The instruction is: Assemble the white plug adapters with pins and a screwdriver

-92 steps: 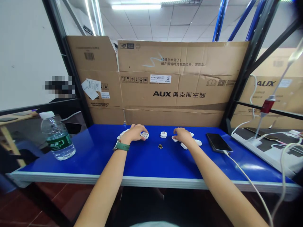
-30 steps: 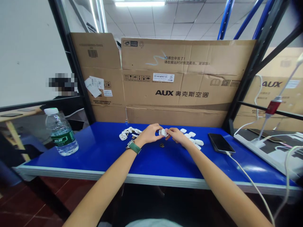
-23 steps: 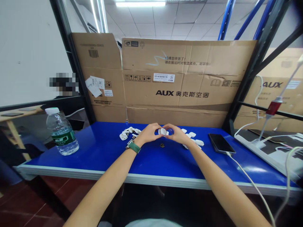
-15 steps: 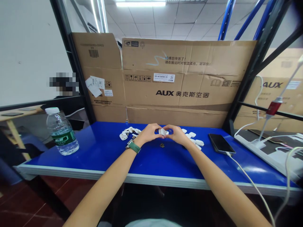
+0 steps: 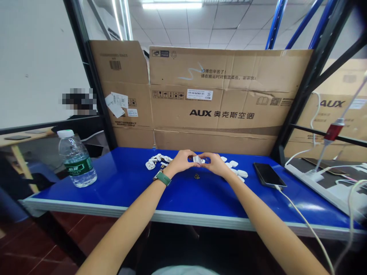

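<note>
Small brass-coloured metal pieces (image 5: 197,176) lie on the glossy blue tabletop (image 5: 200,200), nearer than the left hand (image 5: 181,161) and right hand (image 5: 215,164), whose fingers pinch and partly hide a small white plastic part (image 5: 197,159). Brown printed cardboard (image 5: 212,133) stands behind.

The white piece (image 5: 197,159) is small and rounded, held tilted above the surface between the fingertips of the left hand (image 5: 181,162) and right hand (image 5: 213,163); whether it is one part or two pressed together is too small to tell. White plug parts (image 5: 150,165) lie loosely heaped to its left, smooth white caps (image 5: 242,173) to its right.
</note>
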`<state>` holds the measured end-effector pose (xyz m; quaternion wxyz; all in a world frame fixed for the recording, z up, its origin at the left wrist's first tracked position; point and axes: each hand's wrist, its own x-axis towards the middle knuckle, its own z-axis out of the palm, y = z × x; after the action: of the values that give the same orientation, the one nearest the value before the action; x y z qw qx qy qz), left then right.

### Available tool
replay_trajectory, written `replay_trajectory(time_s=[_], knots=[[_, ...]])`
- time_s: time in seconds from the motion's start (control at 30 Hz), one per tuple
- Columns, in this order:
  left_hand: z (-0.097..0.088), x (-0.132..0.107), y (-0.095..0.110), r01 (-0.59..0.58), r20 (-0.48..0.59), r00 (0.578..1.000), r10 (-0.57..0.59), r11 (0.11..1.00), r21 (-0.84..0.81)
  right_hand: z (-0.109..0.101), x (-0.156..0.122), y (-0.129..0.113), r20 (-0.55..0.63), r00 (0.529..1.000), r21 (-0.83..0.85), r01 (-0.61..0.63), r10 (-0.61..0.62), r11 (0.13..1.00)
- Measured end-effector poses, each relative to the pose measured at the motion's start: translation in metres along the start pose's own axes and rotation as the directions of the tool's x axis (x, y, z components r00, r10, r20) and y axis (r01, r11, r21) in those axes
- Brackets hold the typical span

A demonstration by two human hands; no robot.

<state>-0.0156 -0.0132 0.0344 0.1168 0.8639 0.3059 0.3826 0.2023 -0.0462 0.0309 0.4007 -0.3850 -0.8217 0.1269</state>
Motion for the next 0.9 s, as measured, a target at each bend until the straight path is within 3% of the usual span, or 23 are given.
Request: replay_trajectory(time_s=[0.23,0.67,0.9], knots=[[-0.0016,-0.0010,0.0071,0.022,0.019,1.000,-0.022,1.000,-0.016,0.0003,-0.0017,-0.0016,0.002,1.000,-0.026,-0.025,0.025,0.999],[-0.0005,0.0015,0.0095,0.210,-0.041,0.975,-0.218,0.967,-0.147,0.0034,-0.0051,-0.0086,0.007,0.994,-0.012,0.113,-0.113,0.993],[0.0061,0.0009,0.0043,0.251,-0.001,0.967,-0.257,0.945,-0.210,0.0050,-0.0035,-0.0036,0.002,0.994,-0.130,0.109,-0.110,0.986]])
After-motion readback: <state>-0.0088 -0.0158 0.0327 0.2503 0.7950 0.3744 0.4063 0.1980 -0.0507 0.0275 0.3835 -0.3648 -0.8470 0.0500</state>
